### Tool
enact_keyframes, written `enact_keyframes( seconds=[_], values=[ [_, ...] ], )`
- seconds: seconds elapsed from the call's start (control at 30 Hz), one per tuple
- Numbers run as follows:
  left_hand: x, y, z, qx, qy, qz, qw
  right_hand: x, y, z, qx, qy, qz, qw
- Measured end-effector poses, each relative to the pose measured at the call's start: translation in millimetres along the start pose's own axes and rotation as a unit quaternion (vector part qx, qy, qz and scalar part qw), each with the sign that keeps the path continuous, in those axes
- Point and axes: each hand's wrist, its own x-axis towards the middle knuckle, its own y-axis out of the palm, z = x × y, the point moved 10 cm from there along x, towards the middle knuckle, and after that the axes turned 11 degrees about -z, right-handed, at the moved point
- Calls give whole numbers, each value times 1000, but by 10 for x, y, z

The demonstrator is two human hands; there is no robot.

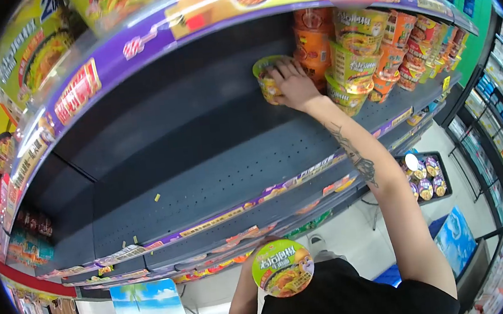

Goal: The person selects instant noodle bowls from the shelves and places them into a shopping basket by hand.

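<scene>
So, 2 hands (295,83) (252,266) clasp 2 noodle cups (265,83) (283,268).

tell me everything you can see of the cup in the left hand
The cup shows its round lid, bright green with white characters, a picture of food below them and a cartoon dog face at one side. The lid looks thin and smooth, flat and closed, with no tear visible. It faces the camera, hiding the cup's walls and base. The left hand holds it from behind, its fingers mostly hidden, in front of the black shirt.
</scene>
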Motion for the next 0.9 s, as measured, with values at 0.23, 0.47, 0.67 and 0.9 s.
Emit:
enact_keyframes(
  seconds=[0.23, 0.47, 0.67, 0.9],
  values=[
    [-102, -105, -81, 9, 36, 5, 999, -748, -1496, 1059, 304, 18, -100, 947],
    [-150, -111, 148, 0, 68, -9, 998, -2184, -2098, 2332, 422, -114, 100, 894],
    [38, 191, 217, 37, 53, 8, 998, -2692, -1882, 2351, 241, -121, 123, 955],
    [198, 376, 341, 52, 25, 11, 998, -2512, -2095, 2040, 256, -139, 121, 949]
  ],
)
